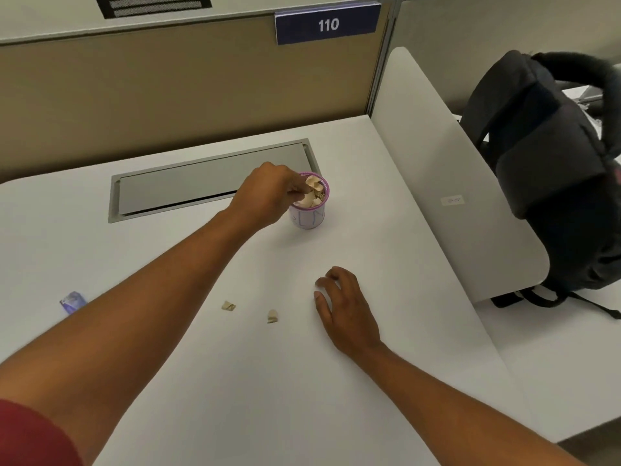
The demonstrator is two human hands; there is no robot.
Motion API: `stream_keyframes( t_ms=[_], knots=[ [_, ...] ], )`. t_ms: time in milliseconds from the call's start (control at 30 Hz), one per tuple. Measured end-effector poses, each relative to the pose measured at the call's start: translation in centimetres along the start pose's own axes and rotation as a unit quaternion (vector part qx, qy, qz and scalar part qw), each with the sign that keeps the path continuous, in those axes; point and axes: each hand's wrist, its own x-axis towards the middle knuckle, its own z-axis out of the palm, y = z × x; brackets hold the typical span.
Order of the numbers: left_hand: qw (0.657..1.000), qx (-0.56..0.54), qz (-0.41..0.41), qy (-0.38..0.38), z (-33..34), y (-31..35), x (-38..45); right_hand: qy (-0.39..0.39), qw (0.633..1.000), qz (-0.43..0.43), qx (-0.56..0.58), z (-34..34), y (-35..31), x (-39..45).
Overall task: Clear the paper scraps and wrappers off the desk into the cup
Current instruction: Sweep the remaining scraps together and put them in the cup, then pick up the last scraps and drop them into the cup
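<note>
A small white cup (311, 216) with a purple rim stands mid-desk, filled with tan paper scraps (314, 193). My left hand (268, 196) reaches over the cup's left rim, fingertips pinched among the scraps at its mouth; whether it still grips one I cannot tell. My right hand (342, 307) rests on the desk in front of the cup, fingers spread and curled, holding nothing. Two tan paper scraps lie on the white desk: one (229, 306) and another (273, 316), both left of my right hand. A purple wrapper (72, 301) lies near the left, beside my left forearm.
A grey cable hatch (188, 186) is set into the desk behind the cup. A tan partition with a "110" sign (327, 25) closes off the back. A white divider (447, 183) bounds the right side, with a black backpack (554, 176) beyond it.
</note>
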Motion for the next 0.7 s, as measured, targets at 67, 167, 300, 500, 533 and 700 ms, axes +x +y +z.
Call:
stream_keyframes(
  t_ms=[67,167,300,500,533,700],
  knots=[
    [0.997,-0.065,-0.02,0.044,-0.6,-0.7,-3.2,-0.008,1.0,-0.008,-0.001,-0.2,-0.1,0.0],
    [0.988,-0.11,-0.055,0.09,-0.1,-3.1,-9.9,0.0,0.999,-0.024,-0.025,-0.4,-1.0,-0.4],
    [0.972,-0.097,-0.15,0.15,3.1,-7.5,-21.2,-0.066,0.997,0.012,0.035,0.6,-4.4,-2.4],
    [0.924,-0.013,-0.348,0.155,7.8,-11.5,-34.8,-0.084,0.99,0.06,0.098,4.2,-9.9,-2.0],
    [0.917,-0.002,-0.367,0.158,8.1,-11.9,-36.2,-0.083,0.989,0.061,0.109,4.7,-10.9,-1.5],
    [0.872,0.023,-0.462,0.159,7.0,-14.1,-39.7,-0.117,0.98,0.01,0.161,6.9,-14.7,-0.6]
  ],
)
